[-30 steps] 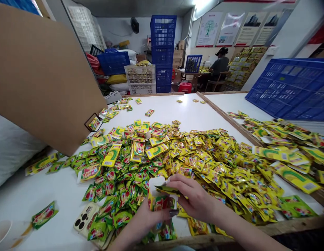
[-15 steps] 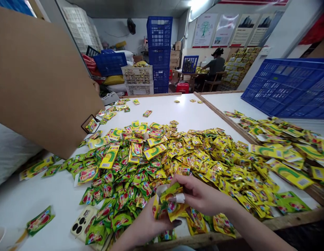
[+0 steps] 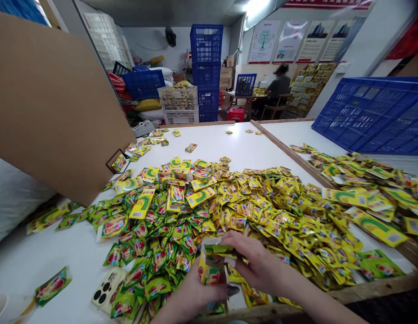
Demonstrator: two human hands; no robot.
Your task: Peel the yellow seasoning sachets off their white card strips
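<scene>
head view looks down, close over table [image 3: 215, 144].

Likely packing workshop, stacked crates [image 3: 206, 58], sachet heaps [image 3: 249, 207]

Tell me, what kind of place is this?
Probably a packing workshop. Hundreds of small sachets cover a white table, blue crates are stacked behind, and both hands fill a small box.

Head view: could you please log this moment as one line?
left hand: holds small box | right hand: pushes packet into box | table: heap of packets, phone
</scene>
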